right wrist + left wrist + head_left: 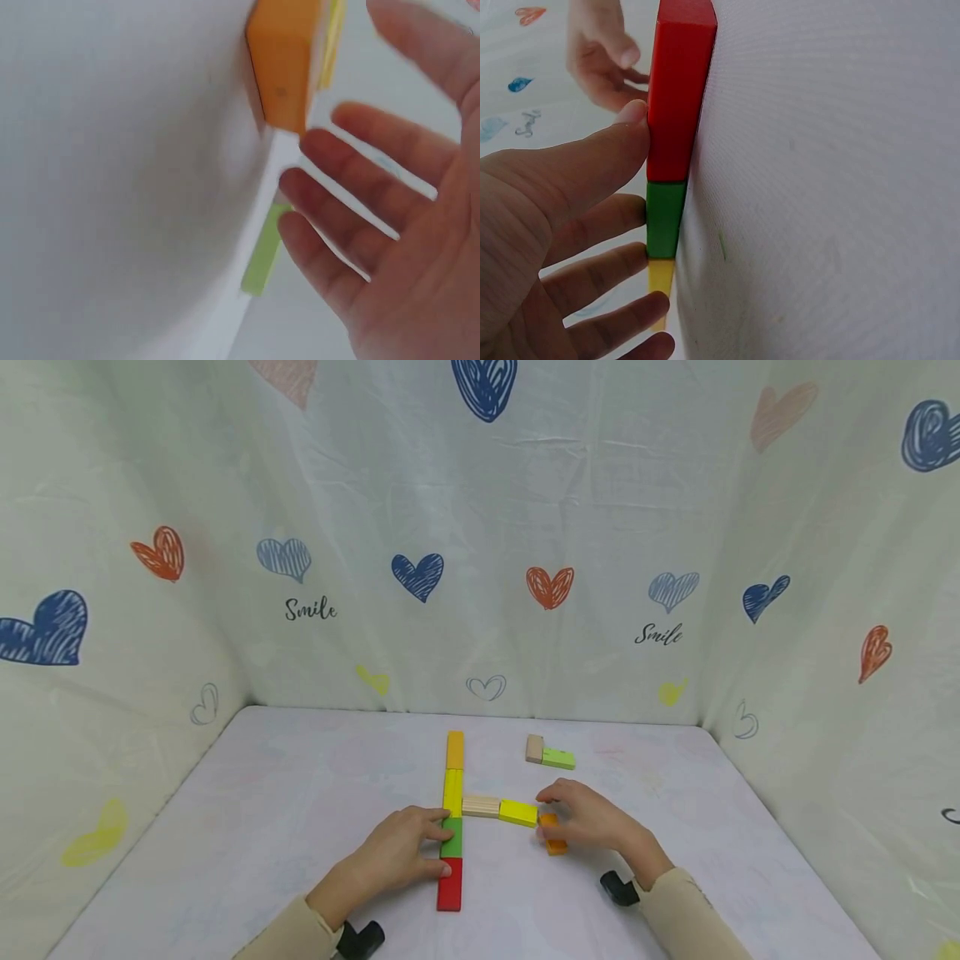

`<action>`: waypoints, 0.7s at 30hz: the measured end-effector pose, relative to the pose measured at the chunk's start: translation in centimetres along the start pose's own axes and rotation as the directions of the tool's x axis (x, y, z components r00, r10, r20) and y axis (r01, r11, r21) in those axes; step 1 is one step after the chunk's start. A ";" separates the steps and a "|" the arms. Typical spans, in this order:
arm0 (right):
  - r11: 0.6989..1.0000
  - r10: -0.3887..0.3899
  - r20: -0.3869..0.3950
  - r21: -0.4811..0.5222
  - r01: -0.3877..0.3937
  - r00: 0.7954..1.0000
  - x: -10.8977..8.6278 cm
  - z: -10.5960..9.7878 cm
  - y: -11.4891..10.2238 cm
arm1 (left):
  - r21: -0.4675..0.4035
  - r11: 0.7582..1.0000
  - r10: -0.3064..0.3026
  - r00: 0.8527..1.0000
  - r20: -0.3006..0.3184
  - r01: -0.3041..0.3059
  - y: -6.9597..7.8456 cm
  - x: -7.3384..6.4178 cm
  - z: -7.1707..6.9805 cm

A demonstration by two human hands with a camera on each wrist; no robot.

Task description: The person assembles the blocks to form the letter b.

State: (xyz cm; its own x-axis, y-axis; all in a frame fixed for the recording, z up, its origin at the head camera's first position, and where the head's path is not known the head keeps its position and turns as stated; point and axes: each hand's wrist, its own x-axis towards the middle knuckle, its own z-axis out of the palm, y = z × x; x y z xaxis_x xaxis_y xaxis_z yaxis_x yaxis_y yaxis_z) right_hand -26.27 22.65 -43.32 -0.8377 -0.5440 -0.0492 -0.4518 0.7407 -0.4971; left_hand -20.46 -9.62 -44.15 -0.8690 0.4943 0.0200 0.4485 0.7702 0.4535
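A straight column of wooden blocks runs away from me: red [450, 893], green [453, 843], yellow [453, 787] and orange [455, 750] end to end. My left hand [396, 850] lies along its left side, fingers extended, thumb at the red block and fingertips at the green and yellow ones. From the column a plain wood block [481, 807] and a second yellow block [518, 812] branch to the right. Beyond them lies another orange block [556, 845], turned at an angle. My right hand [592, 817] hovers over it with spread fingers, gripping nothing; the right wrist view shows its fingertips close beside the block.
Farther back on the white table [337, 760], a small plain wood block [534, 748] touches a light green block [558, 758]. A white curtain [480, 510] printed with hearts rises behind and along both sides. Each wrist carries a black camera [619, 888].
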 end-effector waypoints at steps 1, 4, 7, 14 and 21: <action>1.000 -0.003 -0.013 -0.023 0.003 1.000 0.3 0.2 -0.2 | -0.002 1.000 -0.003 1.000 0.004 0.003 0.0 0.0 0.0; 0.995 -0.012 -0.036 -0.103 0.008 0.999 1.0 0.7 -0.9 | -0.007 1.000 -0.011 1.000 0.012 0.011 0.0 0.0 0.0; 0.989 -0.019 -0.034 -0.146 0.014 0.999 1.6 1.0 -1.5 | -0.010 1.000 -0.009 1.000 0.016 0.009 0.0 0.0 0.0; 0.982 -0.005 -0.024 -0.189 0.000 1.000 1.9 1.4 -1.9 | -0.007 1.000 -0.013 1.000 0.014 0.013 -0.1 0.1 0.1; 0.984 0.021 -0.028 -0.174 -0.025 0.999 1.9 1.4 -2.0 | -0.014 1.000 -0.017 1.000 0.016 0.017 0.0 0.1 0.0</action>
State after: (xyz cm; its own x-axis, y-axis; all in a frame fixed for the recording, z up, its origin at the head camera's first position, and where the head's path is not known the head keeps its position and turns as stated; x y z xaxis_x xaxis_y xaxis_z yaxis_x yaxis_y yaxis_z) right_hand -26.54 19.53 -43.65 -0.8552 -0.5172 -0.0353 -0.4769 0.8117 -0.3372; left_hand -20.52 -9.63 -44.16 -0.8732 0.4874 -0.0020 0.4303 0.7728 0.4664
